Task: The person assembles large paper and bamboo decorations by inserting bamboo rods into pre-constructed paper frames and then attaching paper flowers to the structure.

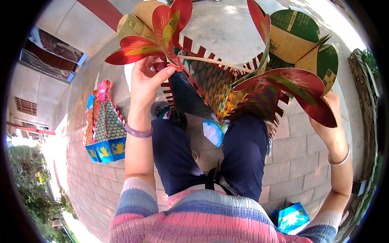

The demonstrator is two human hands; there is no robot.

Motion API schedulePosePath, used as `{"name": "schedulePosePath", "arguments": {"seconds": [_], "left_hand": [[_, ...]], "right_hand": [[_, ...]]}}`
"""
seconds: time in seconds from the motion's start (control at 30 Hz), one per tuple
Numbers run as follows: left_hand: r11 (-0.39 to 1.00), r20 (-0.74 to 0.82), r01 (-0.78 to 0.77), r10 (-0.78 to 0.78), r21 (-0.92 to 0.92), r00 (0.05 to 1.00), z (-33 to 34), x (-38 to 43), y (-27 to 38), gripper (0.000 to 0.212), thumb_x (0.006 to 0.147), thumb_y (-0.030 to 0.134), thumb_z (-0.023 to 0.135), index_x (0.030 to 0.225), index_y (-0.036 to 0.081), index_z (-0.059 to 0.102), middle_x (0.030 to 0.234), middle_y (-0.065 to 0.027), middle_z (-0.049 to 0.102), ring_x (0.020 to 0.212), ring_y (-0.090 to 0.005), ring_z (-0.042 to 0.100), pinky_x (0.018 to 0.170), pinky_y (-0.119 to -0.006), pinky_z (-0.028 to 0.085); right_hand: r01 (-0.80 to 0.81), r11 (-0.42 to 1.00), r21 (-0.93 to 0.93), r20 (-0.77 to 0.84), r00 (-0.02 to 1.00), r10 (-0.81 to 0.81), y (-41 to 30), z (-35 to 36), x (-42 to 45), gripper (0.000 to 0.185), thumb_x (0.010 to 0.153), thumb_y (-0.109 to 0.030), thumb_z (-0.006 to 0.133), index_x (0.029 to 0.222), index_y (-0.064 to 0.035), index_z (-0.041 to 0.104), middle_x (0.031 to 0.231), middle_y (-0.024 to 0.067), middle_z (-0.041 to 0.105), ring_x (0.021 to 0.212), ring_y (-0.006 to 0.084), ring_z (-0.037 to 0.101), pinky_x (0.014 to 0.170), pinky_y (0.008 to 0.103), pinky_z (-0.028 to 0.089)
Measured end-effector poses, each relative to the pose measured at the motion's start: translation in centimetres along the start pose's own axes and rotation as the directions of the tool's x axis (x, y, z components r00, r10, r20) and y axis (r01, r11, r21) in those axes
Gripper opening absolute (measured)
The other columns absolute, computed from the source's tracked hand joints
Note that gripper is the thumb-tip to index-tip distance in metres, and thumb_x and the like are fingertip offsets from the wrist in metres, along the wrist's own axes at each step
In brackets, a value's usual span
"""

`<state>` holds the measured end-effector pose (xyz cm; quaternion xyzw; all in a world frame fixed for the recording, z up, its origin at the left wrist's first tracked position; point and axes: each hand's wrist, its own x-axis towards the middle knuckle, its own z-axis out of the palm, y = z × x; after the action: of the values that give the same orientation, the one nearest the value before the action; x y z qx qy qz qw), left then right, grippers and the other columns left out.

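Observation:
A large paper-and-cardboard lantern-like craft piece [209, 80] with scale-patterned panels and red fringed edges stands between my knees. My left hand [147, 76] pinches the base of its left flower-shaped ornament [158, 33], made of red and tan cardboard petals. Behind the outer edge of the larger right flower-shaped ornament [288, 79] is my right hand [332, 101]. The petals cover most of that hand's fingers, so its grip cannot be seen. A thin wooden stick [212, 61] spans the gap between the two ornaments.
A similar decorated piece [104, 130] with a blue base stands on the paving at left. A blue-and-white fan-shaped piece [213, 133] shows between my knees. At lower right sits a blue box-like piece [293, 218]. A low stone edging [361, 112] runs along the right.

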<state>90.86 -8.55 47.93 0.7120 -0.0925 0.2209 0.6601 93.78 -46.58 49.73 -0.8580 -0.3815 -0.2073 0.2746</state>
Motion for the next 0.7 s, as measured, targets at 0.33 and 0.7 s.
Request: {"name": "schedulePosePath", "arguments": {"seconds": [0.33,0.7], "left_hand": [[0.996,0.059,0.066,-0.069,0.061,0.996,-1.3,0.7,-0.5,0.046,0.073,0.001,0.075,0.114,0.0,0.054,0.103,-0.0072,0.062,0.092,-0.0164,0.06,0.084,-0.032,0.05],[0.981,0.044,0.182,-0.185,0.059,0.982,-1.1,-0.5,-0.2,0.029,0.078,0.007,0.072,0.104,-0.001,0.062,0.096,-0.0061,0.066,0.087,-0.0135,0.06,0.079,-0.028,0.048]], "right_hand": [[-0.035,0.993,0.11,0.028,0.999,0.032,-0.2,0.3,0.3,0.006,0.079,-0.003,0.06,0.085,-0.0032,0.06,0.065,0.0135,0.05,0.057,0.0325,0.052,0.051,0.0338,0.041],[-0.035,0.99,0.134,0.087,0.996,0.024,-0.7,0.2,1.1,0.005,0.081,-0.003,0.058,0.085,-0.0031,0.06,0.066,0.0136,0.051,0.058,0.0331,0.052,0.052,0.0356,0.041]]}}
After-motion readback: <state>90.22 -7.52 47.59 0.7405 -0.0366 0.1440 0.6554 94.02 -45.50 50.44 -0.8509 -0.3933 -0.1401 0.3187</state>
